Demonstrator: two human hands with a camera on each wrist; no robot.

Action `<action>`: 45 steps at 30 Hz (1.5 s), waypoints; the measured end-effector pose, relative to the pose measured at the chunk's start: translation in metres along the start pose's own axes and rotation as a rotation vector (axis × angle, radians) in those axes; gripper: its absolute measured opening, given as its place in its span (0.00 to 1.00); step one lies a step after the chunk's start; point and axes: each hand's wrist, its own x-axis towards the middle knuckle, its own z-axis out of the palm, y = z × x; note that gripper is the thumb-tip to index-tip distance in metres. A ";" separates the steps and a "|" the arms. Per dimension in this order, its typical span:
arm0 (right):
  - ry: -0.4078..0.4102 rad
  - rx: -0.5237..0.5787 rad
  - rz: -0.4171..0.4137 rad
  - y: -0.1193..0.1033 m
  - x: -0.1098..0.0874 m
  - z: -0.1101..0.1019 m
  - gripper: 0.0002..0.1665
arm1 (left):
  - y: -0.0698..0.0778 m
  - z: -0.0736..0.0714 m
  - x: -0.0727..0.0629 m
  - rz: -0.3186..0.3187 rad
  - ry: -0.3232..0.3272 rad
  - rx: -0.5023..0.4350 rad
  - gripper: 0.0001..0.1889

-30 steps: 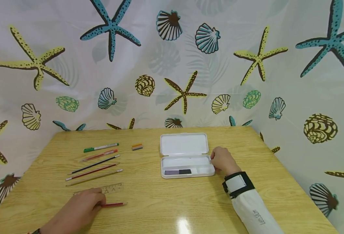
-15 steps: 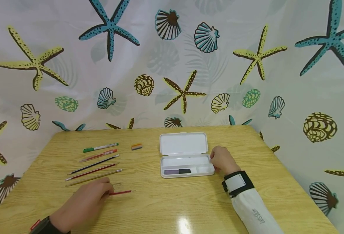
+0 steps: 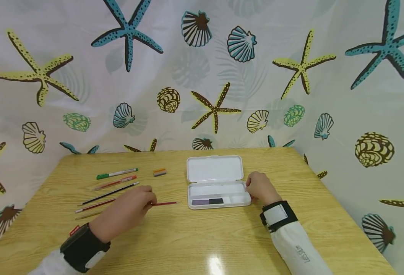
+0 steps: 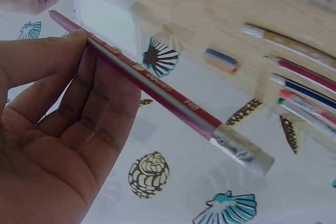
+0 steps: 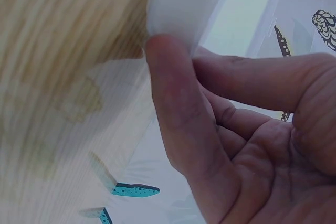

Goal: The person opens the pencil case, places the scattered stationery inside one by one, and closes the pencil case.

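My left hand (image 3: 131, 206) pinches a red pencil (image 3: 165, 203) between thumb and fingers, left of the case, with its sharpened tip towards the case. In the left wrist view the pencil (image 4: 152, 82) slants across, its white eraser end at lower right and HB lettering on its side. A white pencil case (image 3: 219, 206) lies with its lid (image 3: 215, 169) folded back; a purple-and-black eraser (image 3: 206, 201) sits in its front compartment. My right hand (image 3: 262, 188) grips the right end of the case; in the right wrist view thumb and finger hold the white case wall (image 5: 184, 9).
At the left lie a green marker (image 3: 117, 173), a red pen (image 3: 116, 183), a dark blue pencil (image 3: 110, 193), another red pencil (image 3: 95, 206) and a yellowish pencil (image 3: 90, 215), partly behind my left arm. A small orange-and-grey eraser (image 3: 159, 172) lies between them and the case.
My left hand has lifted the red pencil from beside the ruler and carried it right and away towards the case. The left forearm now covers the ruler. My right hand stays on the case.
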 end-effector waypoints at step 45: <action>0.002 -0.025 0.011 0.002 0.002 -0.001 0.02 | 0.066 0.046 0.152 0.126 -0.070 -0.243 0.08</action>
